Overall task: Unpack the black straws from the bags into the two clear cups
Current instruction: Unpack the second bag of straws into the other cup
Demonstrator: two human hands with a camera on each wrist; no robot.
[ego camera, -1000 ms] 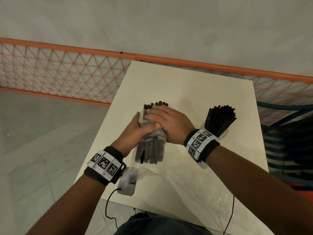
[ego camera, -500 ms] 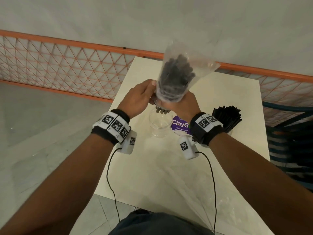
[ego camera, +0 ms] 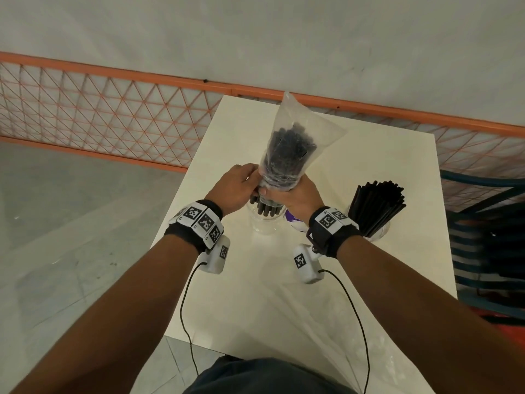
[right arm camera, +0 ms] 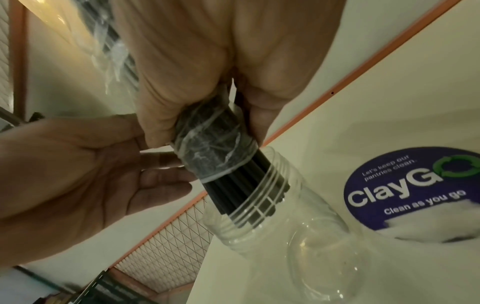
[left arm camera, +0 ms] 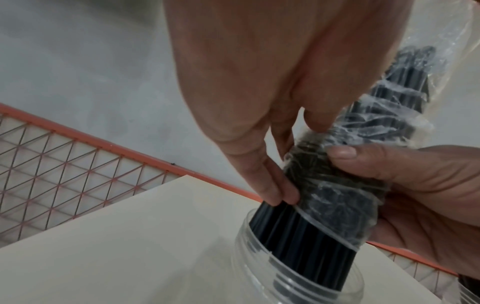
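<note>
A clear plastic bag point(ego camera: 295, 143) full of black straws point(ego camera: 287, 150) stood upside down, mouth downward, above a clear cup point(ego camera: 262, 223) near the middle of the cream table point(ego camera: 369, 172). The bag's sealed end pointed up and away, toward the far edge of the table.

The right hand point(ego camera: 295, 193) was wrapped round the lower part of the bag, thumb across the near side and fingers curled behind, squeezing plastic and straws together. The left hand point(ego camera: 237, 186) met the bundle from the left; its fingertips point(left arm camera: 283, 195) pinched the rim of the bag's mouth, right where the bare straws came out.

The lower ends of the straws point(left arm camera: 298, 236) stuck out below the plastic and had entered the ribbed mouth of the cup point(left arm camera: 298, 273). In the right wrist view the straw tips point(right arm camera: 259, 197) sat only in the upper part of the cup point(right arm camera: 311, 246), whose bottom showed bare beneath them.

To the right on the table, a second clear cup point(ego camera: 379, 233) held a fanned bundle of loose black straws point(ego camera: 375, 206) leaning to the right. Between the two cups lay a round purple sticker point(right arm camera: 415, 189) reading "ClayGO, clean as you go". Beyond the table ran an orange mesh fence point(ego camera: 113, 115) against a grey wall point(ego camera: 255, 38).
</note>
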